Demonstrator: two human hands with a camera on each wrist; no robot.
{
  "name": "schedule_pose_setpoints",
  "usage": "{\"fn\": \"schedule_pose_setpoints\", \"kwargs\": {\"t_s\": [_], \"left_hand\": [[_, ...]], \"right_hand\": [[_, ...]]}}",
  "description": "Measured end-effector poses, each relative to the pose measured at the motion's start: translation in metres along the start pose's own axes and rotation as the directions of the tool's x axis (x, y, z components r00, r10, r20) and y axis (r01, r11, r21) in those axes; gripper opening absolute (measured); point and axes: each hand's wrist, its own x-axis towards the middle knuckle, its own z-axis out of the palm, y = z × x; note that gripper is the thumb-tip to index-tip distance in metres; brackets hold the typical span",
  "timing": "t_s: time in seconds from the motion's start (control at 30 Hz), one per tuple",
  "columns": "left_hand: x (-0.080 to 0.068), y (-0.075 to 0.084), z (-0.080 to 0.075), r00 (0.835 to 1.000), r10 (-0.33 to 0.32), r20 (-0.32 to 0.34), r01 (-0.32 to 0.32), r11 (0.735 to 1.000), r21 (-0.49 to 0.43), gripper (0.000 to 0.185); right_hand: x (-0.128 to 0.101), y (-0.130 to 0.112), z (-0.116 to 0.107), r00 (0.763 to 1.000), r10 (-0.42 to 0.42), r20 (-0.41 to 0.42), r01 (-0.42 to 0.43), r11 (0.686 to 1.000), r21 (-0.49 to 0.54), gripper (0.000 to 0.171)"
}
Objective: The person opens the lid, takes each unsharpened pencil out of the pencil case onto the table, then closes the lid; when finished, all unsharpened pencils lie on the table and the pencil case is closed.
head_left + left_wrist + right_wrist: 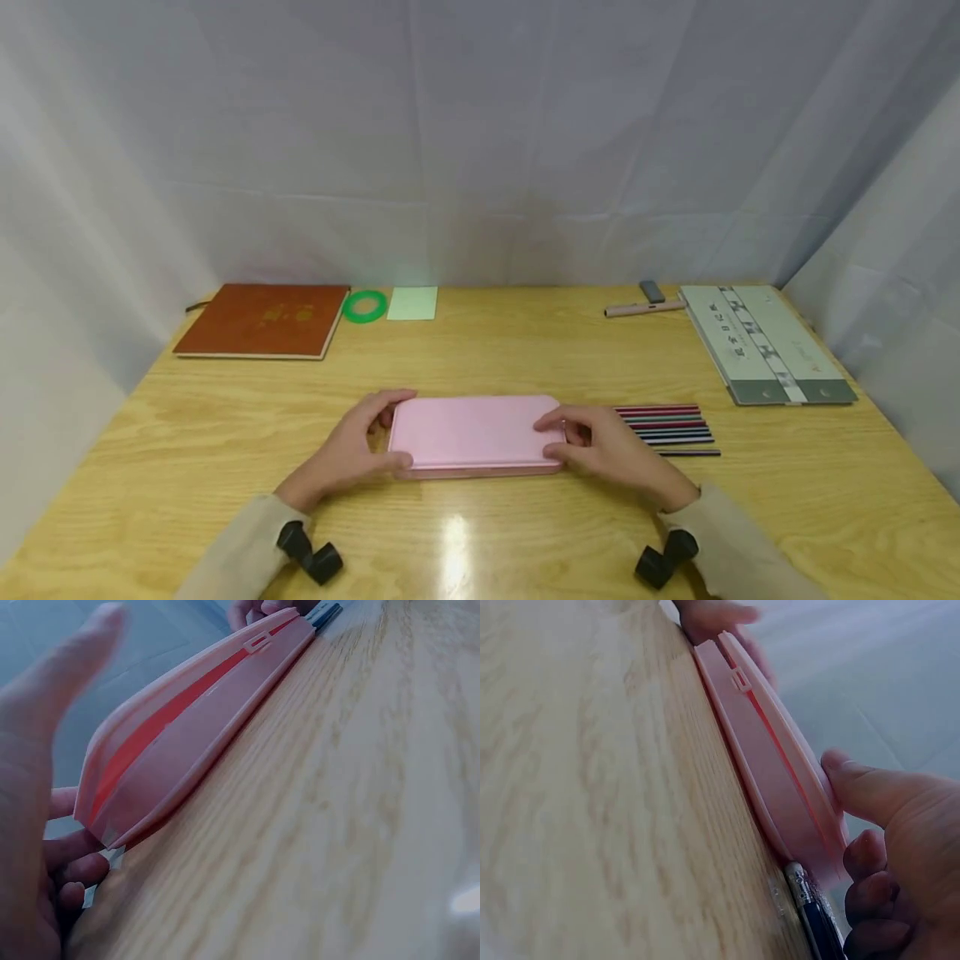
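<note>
A pink pencil case (477, 432) lies flat on the table between the two hands. In the left wrist view a red strip shows between the lid and base of the case (161, 780), with a small pink loop midway along its side. My left hand (360, 446) spans the left end, thumb by the front corner and forefinger by the back one. At the other end my right hand (603, 446) holds the case, forefinger and thumb over the lid's edge. Several dark and coloured pencils (667, 425) lie side by side, close to the right hand and partly hidden by it.
A brown notebook (262, 321), a green tape ring (365, 307) and a pale green paper pad (412, 303) lie at the back left. At the back right are a beige pen (643, 309), a grey eraser-like block (652, 291) and a grey-green book (765, 343). White cloth (480, 142) hangs behind.
</note>
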Motion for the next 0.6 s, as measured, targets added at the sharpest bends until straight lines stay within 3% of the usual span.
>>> {"fn": "schedule_pose_setpoints", "kwargs": {"t_s": [0.13,0.3,0.6], "left_hand": [[0.002,0.001,0.001,0.999,-0.05,-0.007,0.05,0.997,-0.056,0.055],[0.004,0.004,-0.003,0.993,-0.115,-0.01,0.114,0.991,-0.07,0.058],[-0.004,0.002,0.003,0.993,-0.113,-0.038,0.111,0.993,-0.042,0.062]], "right_hand": [[0.0,-0.001,0.001,1.0,0.012,-0.007,-0.012,1.0,-0.025,0.024],[0.003,-0.002,0.004,0.999,-0.022,-0.023,0.021,0.998,-0.056,0.025],[-0.003,-0.001,0.011,0.998,-0.052,-0.022,0.05,0.996,-0.068,0.024]]}}
